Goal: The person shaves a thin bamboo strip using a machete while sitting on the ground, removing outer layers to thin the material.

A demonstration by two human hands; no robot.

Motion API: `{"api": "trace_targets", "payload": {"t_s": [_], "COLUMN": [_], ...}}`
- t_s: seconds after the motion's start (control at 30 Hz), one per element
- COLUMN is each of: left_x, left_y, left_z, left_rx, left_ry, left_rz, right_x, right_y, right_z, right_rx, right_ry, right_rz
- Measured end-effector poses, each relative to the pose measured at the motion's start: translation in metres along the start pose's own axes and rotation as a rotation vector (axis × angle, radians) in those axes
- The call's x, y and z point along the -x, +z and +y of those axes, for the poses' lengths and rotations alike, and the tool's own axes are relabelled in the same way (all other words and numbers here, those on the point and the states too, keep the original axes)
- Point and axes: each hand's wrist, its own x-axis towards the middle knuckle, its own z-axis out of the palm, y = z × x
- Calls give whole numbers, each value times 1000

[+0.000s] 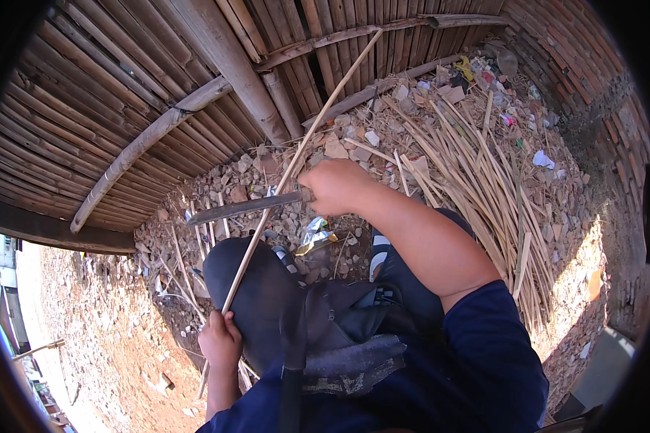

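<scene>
A long, thin bamboo strip [326, 115] slants up from my left knee toward the slatted wall. My left hand [220, 340] is closed on its lower end, with the thumb lying along it. In my right hand [336, 186], fingers wrapped round the handle, is a large knife [227, 209]. Its long dark blade points left and crosses the strip above my left knee. Whether the edge is cutting into the strip cannot be made out. The right fist hides most of the handle.
Several split bamboo strips [477, 180] lie in a heap to the right. Rubble and litter, including a shiny wrapper [315, 238], cover the ground between my feet. A bamboo slat wall [101, 130] rises ahead and left; a brick wall [578, 54] stands at the right.
</scene>
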Motion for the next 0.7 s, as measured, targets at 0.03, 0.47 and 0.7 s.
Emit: {"api": "trace_targets", "payload": {"t_s": [0.03,0.47,0.7], "left_x": [0,-2,-2], "left_y": [0,1,0], "left_z": [-1,1,0], "left_rx": [3,-17,0], "left_ry": [7,20,22], "left_rz": [17,22,45], "right_x": [-2,1,-6], "right_y": [3,-19,3], "right_z": [1,29,7], "right_rx": [42,-128,14], "right_ry": [-47,195,-83], "right_rz": [-22,91,-40]}}
